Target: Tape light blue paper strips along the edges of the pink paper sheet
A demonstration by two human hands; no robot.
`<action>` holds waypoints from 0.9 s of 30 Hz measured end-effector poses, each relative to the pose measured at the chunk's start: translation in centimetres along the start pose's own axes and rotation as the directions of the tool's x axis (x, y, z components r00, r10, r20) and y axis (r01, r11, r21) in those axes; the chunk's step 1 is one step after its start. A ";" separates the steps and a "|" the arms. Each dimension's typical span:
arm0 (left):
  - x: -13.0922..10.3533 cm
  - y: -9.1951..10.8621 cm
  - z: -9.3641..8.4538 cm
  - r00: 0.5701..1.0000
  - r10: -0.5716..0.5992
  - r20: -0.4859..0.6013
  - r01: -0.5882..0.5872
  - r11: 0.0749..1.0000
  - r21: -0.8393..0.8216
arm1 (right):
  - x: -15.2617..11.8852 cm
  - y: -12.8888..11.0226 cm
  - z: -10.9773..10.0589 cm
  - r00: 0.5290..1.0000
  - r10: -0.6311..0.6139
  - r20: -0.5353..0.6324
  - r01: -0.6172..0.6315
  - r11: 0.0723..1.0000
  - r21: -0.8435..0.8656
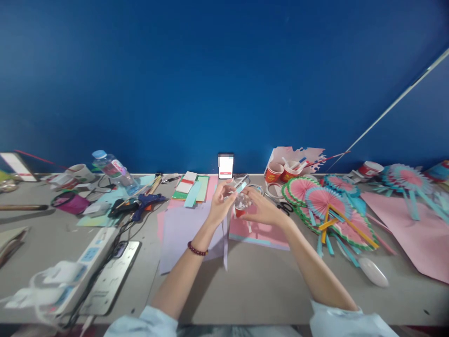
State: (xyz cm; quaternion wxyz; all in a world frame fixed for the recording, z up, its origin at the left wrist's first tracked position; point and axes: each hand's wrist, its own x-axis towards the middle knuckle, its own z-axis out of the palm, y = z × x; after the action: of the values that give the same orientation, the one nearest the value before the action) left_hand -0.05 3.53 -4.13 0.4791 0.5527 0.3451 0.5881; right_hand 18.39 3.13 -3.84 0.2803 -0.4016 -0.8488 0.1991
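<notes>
Over the pink paper (259, 236), my two hands meet at a small see-through, shiny item with a red part (240, 212); I cannot make out its kind, perhaps a roll of clear tape. My left hand (222, 200) is closed, its fingertips at the item's left side, beside a narrow pale strip (241, 184). From the right, my right hand (261, 206) curves round the item, thumb below and fingers above. Fingers partly hide the contact. Lilac paper (191, 234) lies under my left forearm.
Left are a power strip (89, 260), a phone (110, 278), a glue gun (145, 203) and a tilted bottle (115, 168). Right are folded paper fans (328, 201), scissors (286, 208), paper cups (274, 172) and a white oval object (373, 272). Another phone (226, 166) stands at the wall.
</notes>
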 end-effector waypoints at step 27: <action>1.4 2.0 -3.3 0.969 0.133 -0.209 -0.098 0.980 0.172 | 7.4 7.9 -2.6 0.949 0.200 -0.244 -0.312 0.708 -0.634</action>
State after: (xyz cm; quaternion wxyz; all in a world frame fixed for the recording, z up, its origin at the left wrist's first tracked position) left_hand -3.56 4.62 -2.33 0.3569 0.5405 0.4093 0.6427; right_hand 20.72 14.00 -3.99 0.1543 -0.6031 -0.7746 -0.1116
